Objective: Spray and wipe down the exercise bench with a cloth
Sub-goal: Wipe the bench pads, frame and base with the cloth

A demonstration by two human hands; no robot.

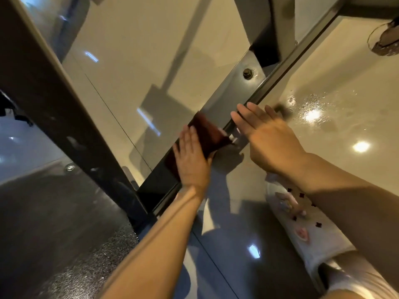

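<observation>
I'm pressing a dark maroon cloth (207, 134) flat against the dark steel frame rail (218, 108) of the exercise bench with my left hand (192, 158), fingers straight, palm down. My right hand (265, 137) is hovering open just beside it, fingers straight, tips near the rail's raised edge (287, 67). A bolt (247, 72) is sitting further up the rail. The glossy floor (336, 83) to the right is lying open, wet droplets and light glare on it. A dark padded bench edge (54, 113) is running along the left. The cloth is looking folded and blurred.
</observation>
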